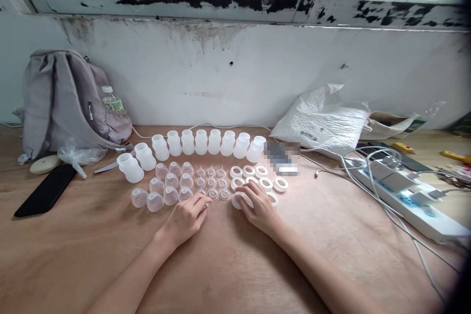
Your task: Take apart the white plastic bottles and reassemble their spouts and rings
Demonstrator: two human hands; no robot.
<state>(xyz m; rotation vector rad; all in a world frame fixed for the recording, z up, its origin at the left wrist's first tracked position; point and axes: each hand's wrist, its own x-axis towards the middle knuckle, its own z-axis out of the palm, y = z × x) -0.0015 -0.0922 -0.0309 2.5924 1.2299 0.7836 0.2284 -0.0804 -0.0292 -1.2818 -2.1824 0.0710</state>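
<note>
Bottles (201,142) block rear (near side open).

Among the clear nipples (211,182), the near row is partly covered by the left hand (187,216); whether a piece is gripped cannot be determined. Among the white collar rings (281,190), the nearest are partly obscured by the right hand (257,203). Both forearms (132,267) are cut off by the lower edge. Items beneath the pixelated patch (281,156) cannot be identified. Print on the parcel bag (324,120) is illegible.
</note>
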